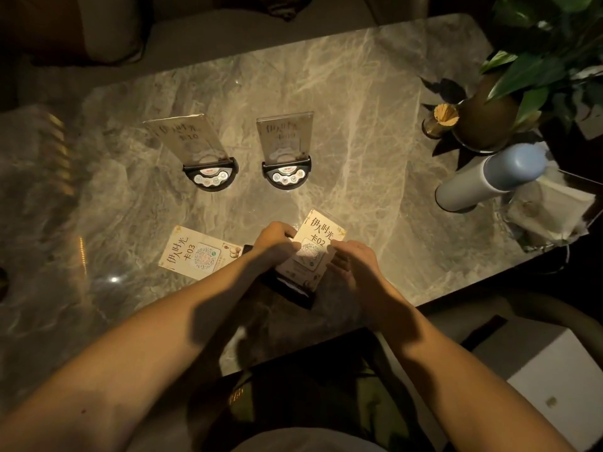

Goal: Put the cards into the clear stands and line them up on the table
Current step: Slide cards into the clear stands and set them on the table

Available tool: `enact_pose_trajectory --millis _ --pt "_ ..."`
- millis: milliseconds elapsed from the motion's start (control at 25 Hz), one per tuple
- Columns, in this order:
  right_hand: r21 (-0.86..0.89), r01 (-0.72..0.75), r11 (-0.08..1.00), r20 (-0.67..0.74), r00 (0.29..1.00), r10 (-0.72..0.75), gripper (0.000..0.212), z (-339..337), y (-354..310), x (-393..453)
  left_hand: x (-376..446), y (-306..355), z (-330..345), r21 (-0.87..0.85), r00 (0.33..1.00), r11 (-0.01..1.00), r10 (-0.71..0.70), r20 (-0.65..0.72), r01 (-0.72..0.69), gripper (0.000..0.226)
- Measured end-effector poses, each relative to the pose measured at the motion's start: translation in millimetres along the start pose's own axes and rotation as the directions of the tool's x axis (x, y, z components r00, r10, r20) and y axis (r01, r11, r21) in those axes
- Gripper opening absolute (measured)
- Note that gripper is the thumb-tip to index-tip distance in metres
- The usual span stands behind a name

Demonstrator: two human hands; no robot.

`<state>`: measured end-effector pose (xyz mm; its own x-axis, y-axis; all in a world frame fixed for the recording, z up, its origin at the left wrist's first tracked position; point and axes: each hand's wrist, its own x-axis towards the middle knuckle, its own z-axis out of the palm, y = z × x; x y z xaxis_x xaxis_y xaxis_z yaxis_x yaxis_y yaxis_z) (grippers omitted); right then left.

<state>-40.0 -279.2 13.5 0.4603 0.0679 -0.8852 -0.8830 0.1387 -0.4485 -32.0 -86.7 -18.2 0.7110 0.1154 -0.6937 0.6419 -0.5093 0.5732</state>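
At the near edge of the table [375, 93], your left hand [275, 241] and right hand [354, 264] both pinch card 02 [318, 244], seemingly partway into its stand [293, 290]. Push it crooked and it may jam or buckle. Card 03 [195, 252] lies loose at left; two filled stands [210, 176] wait far.

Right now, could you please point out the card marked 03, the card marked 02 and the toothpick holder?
card marked 03 [199, 252]: head view, on its printed face, lying flat on the table.
card marked 02 [321, 238]: head view, on its upper printed half, between both hands.
toothpick holder [439, 120]: head view, on the bundled toothpick tips.
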Motion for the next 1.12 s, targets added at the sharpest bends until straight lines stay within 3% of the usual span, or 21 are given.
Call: enact_pose_trajectory --millis 120,200,600,800,1120 --pt "-0.089 0.148 0.985 -0.083 0.984 -0.156 0.007 1.2 -7.9 4.5 -5.4 1.2 -4.5 -0.116 0.997 0.991 0.061 -0.053 -0.067 0.007" --pt "-0.069 0.182 0.981 -0.115 0.975 -0.189 0.012 2.8 -19.4 3.4 -7.3 8.5 -8.9 -0.129 0.992 0.985 0.109 -0.067 -0.117 0.008" --pt "-0.296 0.453 0.841 -0.062 0.869 -0.49 0.016 -1.6 -132.6 -15.9 4.5 93.5 -32.3 -0.152 0.922 0.92 0.326 -0.209 -0.36 0.008" --pt "-0.456 0.55 0.7 -0.024 0.778 -0.628 0.009 -11.9 -164.9 -4.2 16.4 126.3 -29.2 -0.19 0.897 0.907 0.306 -0.319 -0.377 0.005" --pt "-0.51 0.576 0.639 0.031 0.755 -0.655 0.003 -23.7 -173.9 11.4 41.6 133.9 -26.5 -0.193 0.9 0.908 0.303 -0.313 -0.372 0.009"
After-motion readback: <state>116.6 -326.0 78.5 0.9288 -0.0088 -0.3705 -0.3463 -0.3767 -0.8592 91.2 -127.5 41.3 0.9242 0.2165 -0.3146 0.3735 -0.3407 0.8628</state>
